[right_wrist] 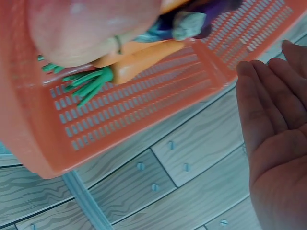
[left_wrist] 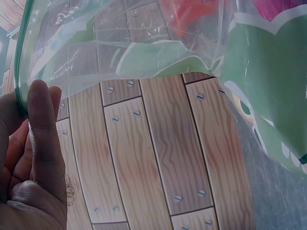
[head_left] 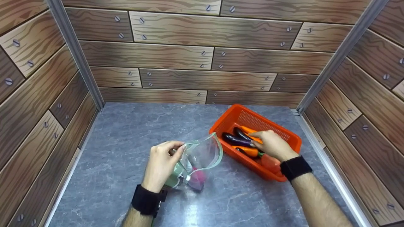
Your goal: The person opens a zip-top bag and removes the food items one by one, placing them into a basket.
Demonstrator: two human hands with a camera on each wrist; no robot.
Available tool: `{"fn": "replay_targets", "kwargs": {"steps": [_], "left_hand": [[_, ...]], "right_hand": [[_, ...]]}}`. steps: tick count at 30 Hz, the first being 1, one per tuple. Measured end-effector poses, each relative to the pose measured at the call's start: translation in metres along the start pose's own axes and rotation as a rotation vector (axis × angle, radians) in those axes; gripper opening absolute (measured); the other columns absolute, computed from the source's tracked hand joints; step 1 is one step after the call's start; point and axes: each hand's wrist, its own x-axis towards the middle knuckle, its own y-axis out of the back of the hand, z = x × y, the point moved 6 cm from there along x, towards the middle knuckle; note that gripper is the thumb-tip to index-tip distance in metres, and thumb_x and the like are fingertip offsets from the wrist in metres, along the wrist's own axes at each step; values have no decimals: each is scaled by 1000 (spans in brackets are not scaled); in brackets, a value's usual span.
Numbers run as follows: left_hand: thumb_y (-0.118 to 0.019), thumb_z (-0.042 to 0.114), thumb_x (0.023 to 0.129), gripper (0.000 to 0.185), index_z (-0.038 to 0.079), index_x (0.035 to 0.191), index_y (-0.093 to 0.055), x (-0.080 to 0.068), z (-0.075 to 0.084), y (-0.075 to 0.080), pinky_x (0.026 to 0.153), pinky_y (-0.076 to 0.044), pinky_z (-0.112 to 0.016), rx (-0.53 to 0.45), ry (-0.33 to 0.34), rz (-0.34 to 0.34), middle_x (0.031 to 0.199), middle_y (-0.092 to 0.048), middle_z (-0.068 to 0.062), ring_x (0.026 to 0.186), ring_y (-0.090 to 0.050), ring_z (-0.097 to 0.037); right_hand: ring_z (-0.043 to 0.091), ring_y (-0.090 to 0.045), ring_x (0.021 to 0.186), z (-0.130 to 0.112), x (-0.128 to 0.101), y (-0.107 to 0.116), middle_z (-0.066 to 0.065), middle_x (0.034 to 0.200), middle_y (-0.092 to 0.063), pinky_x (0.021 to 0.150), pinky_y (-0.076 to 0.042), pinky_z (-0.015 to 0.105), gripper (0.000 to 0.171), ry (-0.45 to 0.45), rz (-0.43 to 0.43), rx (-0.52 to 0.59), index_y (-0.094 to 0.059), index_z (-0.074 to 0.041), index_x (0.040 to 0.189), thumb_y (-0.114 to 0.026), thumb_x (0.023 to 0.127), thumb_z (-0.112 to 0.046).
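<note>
- While my left hand point(head_left: 162, 164) pinches the green zip rim of the clear, crinkly plastic bag point(head_left: 202, 154), its mouth gapes toward 2 o'clock, held up off the grey marbled tabletop point(head_left: 126, 135) at table centre.
- From the left wrist view I see a finger point(left_wrist: 42, 129) pressed against that green rim, with the thin film billowing above it.
- Low in the bag sits a pink rounded item point(head_left: 198, 176); its exact shape blurs behind the film.
- My right hand point(head_left: 273, 145) reaches into the orange slotted plastic basket point(head_left: 268, 126) at 3 o'clock of the bag. Its fingers lie over the vegetables; I cannot tell whether they grip anything. The right wrist view shows the palm with fingers point(right_wrist: 268, 115) straight and together, holding nothing there.
- Inside the basket lie glossy dark purple eggplants point(head_left: 235, 138) and smooth tapered orange carrots point(head_left: 249, 151) with green tops, packed side by side. A pale reddish round item point(head_left: 270, 162) sits at the near end, just beside my wrist.
- Basket and bag stand near each other, with a strip of bare tabletop between them.
- Open surface stretches from 9 to 12 o'clock of the bag, and along the near edge.
- Wood-plank printed walls point(head_left: 202, 63) with metal corner rails close the table on three sides; the basket's far corner lies near the right rail.
</note>
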Motion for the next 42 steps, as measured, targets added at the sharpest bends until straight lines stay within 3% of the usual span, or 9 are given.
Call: {"fn": "replay_targets", "kwargs": {"steps": [4, 7, 11, 23, 30, 36, 42], "left_hand": [[-89, 13, 106, 6, 11, 111, -92, 0, 0, -1, 70, -63, -21, 7, 7, -7, 95, -89, 1, 76, -73, -6], [-89, 13, 106, 6, 11, 111, -92, 0, 0, -1, 69, -63, -21, 10, 6, -7, 95, -89, 1, 76, -73, -6], [-89, 13, 106, 7, 12, 111, -92, -1, 0, -1, 69, -62, -21, 5, 8, -7, 94, -89, 1, 76, -73, -6], [-90, 13, 105, 7, 11, 112, -93, -1, 0, -4, 69, -63, -22, 0, 12, -7, 91, -87, 3, 74, -73, -5], [-89, 13, 106, 8, 11, 112, -93, -3, 0, -7, 69, -61, -21, -3, 21, -16, 90, -87, 4, 74, -72, -4], [-89, 12, 105, 10, 10, 115, -92, -5, 0, -9, 69, -62, -21, -18, 7, -14, 94, -89, 1, 73, -71, -3], [-88, 9, 105, 13, 7, 117, -92, -8, 0, -13, 67, -61, -20, -48, 4, -27, 106, -91, -2, 72, -70, -2]], "right_hand": [[29, -81, 106, -13, -1, 8, 24, 144, -83, 95, -67, 49, 37, 14, 33, 38, -79, 0, 148, -77, 113, -11], [37, -83, 125, -23, -2, 14, 22, 148, -81, 106, -69, 57, 39, 33, 55, 53, -78, 0, 150, -78, 113, -11], [41, -80, 137, -38, -4, 21, 21, 150, -81, 114, -66, 62, 40, 64, 93, 68, -77, -1, 151, -80, 113, -13], [28, -85, 111, -90, -17, 29, 14, 135, -87, 92, -72, 50, 37, 190, 214, 111, -82, -8, 146, -86, 109, -14], [25, -85, 125, -118, -22, 20, 5, 136, -88, 106, -71, 48, 34, 271, 215, 127, -84, -12, 143, -86, 110, -17], [23, -87, 116, -142, -24, 7, 4, 127, -90, 102, -72, 46, 27, 386, 244, 119, -87, -11, 134, -87, 108, -14], [24, -87, 109, -157, -20, -13, 7, 125, -91, 97, -73, 44, 23, 366, 169, 133, -87, -8, 133, -84, 110, -14]]}}
